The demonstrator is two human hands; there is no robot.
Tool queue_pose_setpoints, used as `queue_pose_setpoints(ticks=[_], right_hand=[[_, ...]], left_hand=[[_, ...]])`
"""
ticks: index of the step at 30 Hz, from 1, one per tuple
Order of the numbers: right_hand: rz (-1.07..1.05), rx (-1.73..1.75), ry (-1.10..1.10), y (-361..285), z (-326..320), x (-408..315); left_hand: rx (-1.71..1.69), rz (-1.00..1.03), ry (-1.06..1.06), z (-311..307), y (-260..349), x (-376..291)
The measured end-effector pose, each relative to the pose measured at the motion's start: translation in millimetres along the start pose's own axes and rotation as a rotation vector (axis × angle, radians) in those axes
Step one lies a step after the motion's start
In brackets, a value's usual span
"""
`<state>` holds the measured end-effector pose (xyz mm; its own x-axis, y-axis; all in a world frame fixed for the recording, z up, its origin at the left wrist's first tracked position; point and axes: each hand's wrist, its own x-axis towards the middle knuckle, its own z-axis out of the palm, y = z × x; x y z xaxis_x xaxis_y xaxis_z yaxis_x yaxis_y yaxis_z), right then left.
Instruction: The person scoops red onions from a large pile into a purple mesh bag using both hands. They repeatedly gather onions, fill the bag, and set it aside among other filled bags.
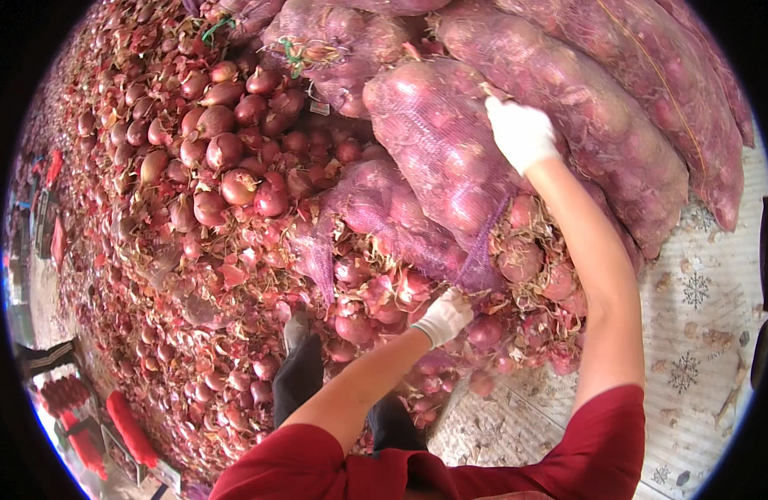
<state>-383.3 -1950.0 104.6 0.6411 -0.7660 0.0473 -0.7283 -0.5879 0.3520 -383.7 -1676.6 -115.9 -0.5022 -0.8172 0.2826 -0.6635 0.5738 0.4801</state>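
Observation:
Before me a purple mesh sack (440, 137) full of red onions lies tilted, its mouth towards me. My right hand (522, 134), in a white knitted glove, is closed on the netting at the sack's upper right side. Lower down, my left hand (445, 317), gloved too, grips the mesh near the sack's open edge; the fingertips are partly hidden. Loose red onions (518, 259) with dry roots show at the mouth, between my arms. Under and left of this sack lies another open mesh sack (390, 206), with onions (352, 328) spilled below its rim.
Large filled mesh sacks (571, 112) are stacked along the back and right. A broad heap of loose onions and skins (190, 281) covers the left side and surrounds my feet. Patterned panels (677, 337) lie at right. Red-covered frames (130, 428) stand at far left.

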Motion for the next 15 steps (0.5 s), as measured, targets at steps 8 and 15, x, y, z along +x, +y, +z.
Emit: queue_pose_setpoints(ticks=[8, 15], right_hand=[[-0.025, -0.163, -0.346, -6, 14, 28], [-0.171, -0.032, -1.466, 76, -40, -186]], left_hand=[[0.0, 0.003, 0.003, 9, 13, 0], [-0.444, -0.556, -0.792, -26, 58, -105]])
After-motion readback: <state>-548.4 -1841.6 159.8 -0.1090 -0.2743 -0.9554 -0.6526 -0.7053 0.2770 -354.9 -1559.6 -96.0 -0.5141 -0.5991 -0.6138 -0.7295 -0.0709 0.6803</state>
